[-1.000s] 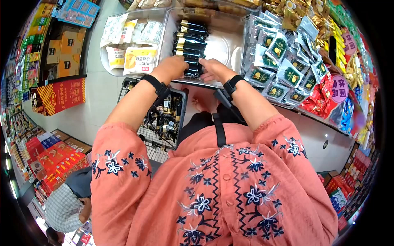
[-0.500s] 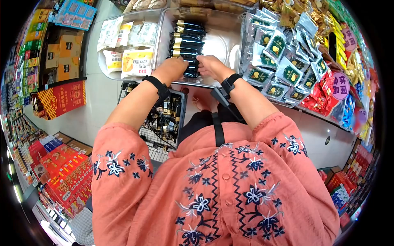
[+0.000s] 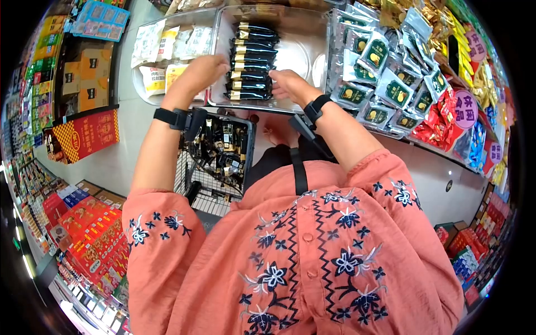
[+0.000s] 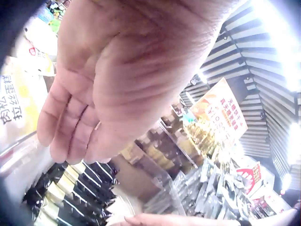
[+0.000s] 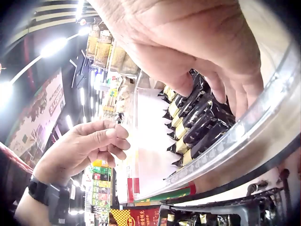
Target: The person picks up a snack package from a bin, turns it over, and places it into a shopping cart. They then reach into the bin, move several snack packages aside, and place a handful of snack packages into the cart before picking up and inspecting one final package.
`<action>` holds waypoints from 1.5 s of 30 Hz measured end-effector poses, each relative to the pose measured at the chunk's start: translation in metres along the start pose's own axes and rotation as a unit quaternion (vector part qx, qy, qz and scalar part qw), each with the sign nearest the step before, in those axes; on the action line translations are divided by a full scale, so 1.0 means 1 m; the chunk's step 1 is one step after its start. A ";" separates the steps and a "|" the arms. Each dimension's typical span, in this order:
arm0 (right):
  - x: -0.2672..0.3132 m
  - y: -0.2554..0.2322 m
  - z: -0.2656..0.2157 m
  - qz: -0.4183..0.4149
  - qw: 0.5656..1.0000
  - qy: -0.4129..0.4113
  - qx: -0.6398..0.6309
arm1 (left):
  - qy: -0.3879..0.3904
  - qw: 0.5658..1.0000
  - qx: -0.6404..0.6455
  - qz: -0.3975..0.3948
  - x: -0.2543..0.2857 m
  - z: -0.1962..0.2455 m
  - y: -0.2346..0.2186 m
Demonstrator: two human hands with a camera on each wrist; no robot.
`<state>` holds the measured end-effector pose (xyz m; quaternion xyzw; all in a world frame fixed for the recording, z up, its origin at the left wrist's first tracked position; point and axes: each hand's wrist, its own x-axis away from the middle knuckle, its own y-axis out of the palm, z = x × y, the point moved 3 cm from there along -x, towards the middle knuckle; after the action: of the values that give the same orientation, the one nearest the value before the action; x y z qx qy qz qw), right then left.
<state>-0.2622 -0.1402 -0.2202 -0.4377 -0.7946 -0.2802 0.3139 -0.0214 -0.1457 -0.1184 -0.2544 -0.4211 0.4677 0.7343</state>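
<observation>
Black packets with gold ends (image 3: 254, 58) lie in a neat row inside a clear plastic bin (image 3: 312, 33). My left hand (image 3: 202, 75) is raised over the bin's left wall, apart from the row; its loosely bent fingers hold nothing, as the right wrist view also shows. At the right end of the row is my right hand (image 3: 293, 88), thumb and fingers at the nearest packets. The right wrist view has its extended fingers (image 5: 242, 92) beside the black wrappers (image 5: 202, 125). In the left wrist view, the gold ends (image 4: 54, 193) sit below the left palm.
White and yellow bags (image 3: 153, 78) fill the bin on the left. Silver-and-green packets (image 3: 385, 84) are heaped on the right, with red ones (image 3: 432, 131) beyond. Below the bin stands a shopping cart (image 3: 251, 148) holding many black and gold packets.
My left hand has come off the near packets and moved left and up, uncovering the row's left end. The right hand stays by the right end.
</observation>
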 end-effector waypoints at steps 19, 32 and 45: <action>-0.012 0.002 0.003 0.033 0.999 0.020 0.028 | -0.023 0.964 -0.121 -0.235 -0.017 0.014 0.088; -0.050 0.005 -0.032 0.160 0.976 -0.129 -0.073 | -0.018 0.991 -0.132 -0.006 -0.080 0.011 0.059; -0.092 -0.016 -0.062 0.313 0.945 -0.091 -0.012 | 0.026 0.996 -0.026 0.078 -0.060 0.023 0.039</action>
<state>-0.2214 -0.2404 -0.2514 -0.6917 -0.6396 -0.1361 0.3066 -0.0717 -0.1835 -0.1589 -0.3177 -0.3925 0.5058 0.6994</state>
